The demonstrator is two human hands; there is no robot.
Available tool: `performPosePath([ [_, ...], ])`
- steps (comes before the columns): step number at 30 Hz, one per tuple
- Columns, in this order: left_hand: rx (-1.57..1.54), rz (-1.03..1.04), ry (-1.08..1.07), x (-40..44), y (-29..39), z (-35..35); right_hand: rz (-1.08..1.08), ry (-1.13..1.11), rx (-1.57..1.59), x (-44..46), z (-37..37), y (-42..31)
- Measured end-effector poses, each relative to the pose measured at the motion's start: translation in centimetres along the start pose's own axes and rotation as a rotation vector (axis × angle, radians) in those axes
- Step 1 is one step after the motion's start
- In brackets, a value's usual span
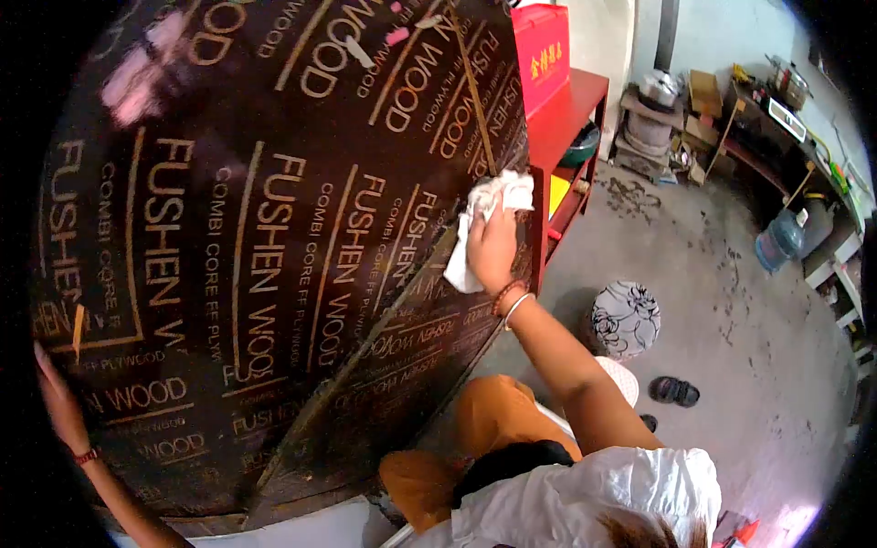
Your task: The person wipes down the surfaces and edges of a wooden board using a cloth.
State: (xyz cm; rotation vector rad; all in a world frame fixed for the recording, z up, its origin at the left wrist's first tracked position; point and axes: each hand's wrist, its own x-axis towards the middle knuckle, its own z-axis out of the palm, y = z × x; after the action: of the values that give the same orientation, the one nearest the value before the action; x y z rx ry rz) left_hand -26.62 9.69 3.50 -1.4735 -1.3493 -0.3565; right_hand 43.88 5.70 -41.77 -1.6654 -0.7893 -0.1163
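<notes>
Right arm outstretched, hands well apart

Pass: over printed board between left hand and cloth | Obstacle: red cabinet (beyond board's edge)

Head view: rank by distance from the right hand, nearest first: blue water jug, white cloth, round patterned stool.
From the right hand:
1. White cloth: in contact with the hand, at the printed board.
2. Round patterned stool: right of the board.
3. Blue water jug: farther right, beyond the stool.
</notes>
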Motion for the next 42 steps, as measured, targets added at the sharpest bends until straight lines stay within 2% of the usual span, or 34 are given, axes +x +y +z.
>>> performPosePath([
  [1, -0.012, 0.042, 0.061, -0.1, 0.3, -0.5, 0.024, 0.008, 0.059, -1.3, 0.8, 0.8],
  [2, -0.022, 0.093, 0.129, -0.3, 0.6, -1.1, -0.14, 0.118, 0.023, -2.0, 1.8, 2.2],
  [3, -0.053, 0.135, 0.191, -0.3, 1.3, -1.8, -0.042, 0.057, 0.064, -2.1, 1.9, 2.7],
  [4, 0.043, 0.182, 0.234, -0.1, 1.0, -2.0, 0.055, -0.003, 0.109, -1.3, 1.8, 2.6],
  [5, 0.139, 0.225, 0.282, 0.1, 0.7, -2.1, 0.107, 0.029, 0.088, -0.2, 1.8, 2.5],
  [6, 0.038, 0.217, 0.244, -0.2, 0.8, -2.3, 0.118, 0.008, 0.009, 1.3, 1.8, 3.2],
  [8, -0.057, 0.214, 0.192, 0.0, 0.6, -2.7, 0.056, 0.135, -0.002, 4.8, 1.8, 4.4],
  [9, 0.163, 0.332, 0.317, 0.2, 0.4, -3.0, 0.105, 0.168, -0.068, 6.6, 2.1, 5.4],
  [11, 0.384, 0.447, 0.434, -0.3, -1.2, -2.4, 0.172, 0.083, -0.011, 9.3, 0.6, 5.6],
  [12, 0.189, 0.323, 0.287, -0.8, -3.4, -0.9, 0.191, 0.054, 0.031, 9.9, 0.2, 5.3],
  [14, -0.005, 0.197, 0.134, -1.4, -4.4, 0.0, 0.066, 0.142, -0.027, 8.6, 0.5, 5.1],
  [15, -0.031, 0.156, 0.105, -1.4, -4.0, -0.1, 0.119, 0.102, 0.058, 7.4, 0.3, 4.1],
  [18, -0.032, 0.128, 0.078, -1.4, -4.2, -0.5, 0.111, 0.09, 0.063, 1.9, 1.3, 1.7],
  [20, 0.0, 0.156, 0.093, -0.6, -4.5, -0.6, -0.053, 0.088, 0.12, -2.4, 1.8, 0.3],
  [23, 0.037, 0.193, 0.117, 0.8, -3.8, -2.1, -0.077, -0.025, 0.112, -8.0, 0.9, -3.0],
  [24, 0.036, 0.12, 0.101, 0.9, -1.3, -4.1, -0.021, -0.088, 0.127, -8.5, 0.8, -3.5],
  [26, 0.044, 0.053, 0.084, 1.2, 0.5, -5.7, -0.093, 0.078, 0.089, -7.0, 1.5, -2.9],
  [27, 0.098, 0.038, 0.088, 1.1, 0.6, -5.8, 0.019, 0.033, 0.162, -5.9, 1.6, -2.4],
  [29, 0.155, 0.025, 0.082, 0.9, -1.0, -5.1, 0.046, 0.094, 0.101, -2.2, 2.2, -0.4],
  [30, 0.232, 0.055, 0.092, 1.1, -3.6, -3.5, 0.17, 0.066, 0.146, -0.3, 1.8, -0.2],
  [31, 0.269, 0.069, 0.095, 1.0, -4.3, -3.1, 0.135, 0.136, 0.105, 1.4, 2.3, 1.2],
  [32, 0.306, 0.084, 0.098, 0.8, -4.9, -2.7, 0.214, 0.082, 0.197, 2.9, 1.5, 1.3],
  [34, 0.257, -0.017, -0.001, 1.0, -4.5, -2.2, 0.222, 0.192, 0.282, 3.6, 1.8, 1.0],
  [35, 0.241, -0.053, -0.034, 1.1, -4.1, -1.8, 0.218, 0.189, 0.28, 3.2, 2.1, 0.8],
  [37, 0.101, 0.004, 0.11, 1.7, -4.7, -0.6, 0.252, 0.277, 0.172, 1.0, 3.0, -1.2],
  [38, 0.058, 0.025, 0.156, 1.9, -4.7, -0.6, 0.196, 0.309, 0.147, -0.6, 3.3, -2.1],
  [39, 0.076, -0.059, 0.059, 1.9, -4.2, -1.4, 0.231, 0.232, 0.15, -2.4, 3.4, -3.2],
  [40, 0.111, -0.038, 0.045, 2.1, -5.1, -1.2, 0.269, 0.155, 0.151, -4.5, 3.3, -4.3],
  [42, 0.182, 0.006, 0.019, 2.6, -6.9, -0.7, 0.211, 0.085, 0.128, -9.8, 3.8, -6.2],
])
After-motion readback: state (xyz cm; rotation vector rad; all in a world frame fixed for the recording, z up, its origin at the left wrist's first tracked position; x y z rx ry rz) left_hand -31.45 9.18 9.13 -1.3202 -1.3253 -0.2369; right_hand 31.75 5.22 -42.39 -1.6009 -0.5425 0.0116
